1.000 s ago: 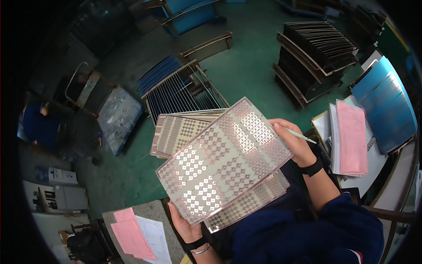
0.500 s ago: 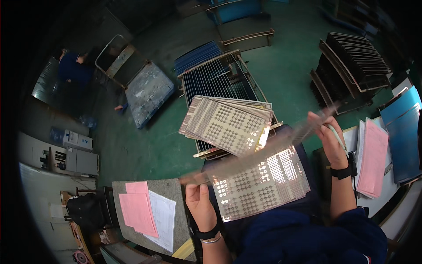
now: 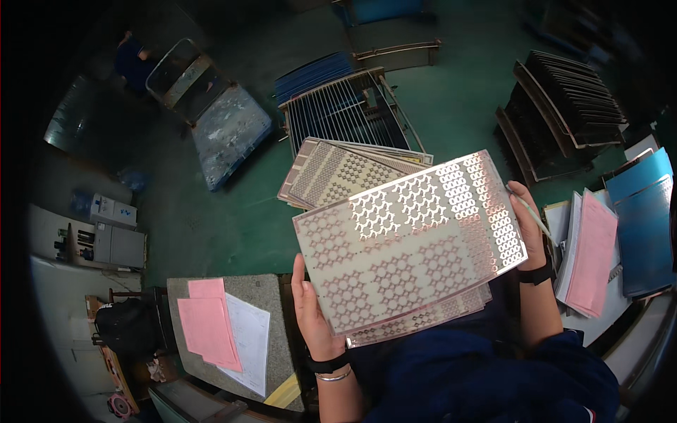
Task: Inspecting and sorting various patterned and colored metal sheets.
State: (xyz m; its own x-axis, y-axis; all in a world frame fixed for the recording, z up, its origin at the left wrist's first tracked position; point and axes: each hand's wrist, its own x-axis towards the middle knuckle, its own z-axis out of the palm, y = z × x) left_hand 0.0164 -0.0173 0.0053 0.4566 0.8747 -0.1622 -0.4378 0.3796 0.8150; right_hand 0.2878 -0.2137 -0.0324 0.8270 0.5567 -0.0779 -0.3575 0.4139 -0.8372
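Between my two hands a circuit board panel (image 3: 412, 243) is held tilted, its face with rows of shiny copper shapes turned up toward me. My left hand (image 3: 316, 317) grips its lower left edge, fingers partly behind it. At the right edge my right hand (image 3: 529, 229) holds the panel, and a pale green pen (image 3: 534, 215) sticks out from the same hand. Under the held panel, more patterned panels (image 3: 437, 310) show near my lap, mostly covered. Just beyond lies a fanned stack of similar panels (image 3: 328, 173), partly hidden by the held one.
A wire rack (image 3: 338, 116) stands under the far stack. On the left, pink sheets (image 3: 204, 328) and a white sheet (image 3: 248, 338) lie on a grey table (image 3: 264, 289). Pink papers (image 3: 592, 254) and blue folders (image 3: 638, 225) are at right. Farther off are a trolley (image 3: 229, 134) and a person (image 3: 132, 63).
The panel in my hands has turned from nearly edge-on to face up, now covering much of the lower panels. The distant person has moved up in view and stands more upright.
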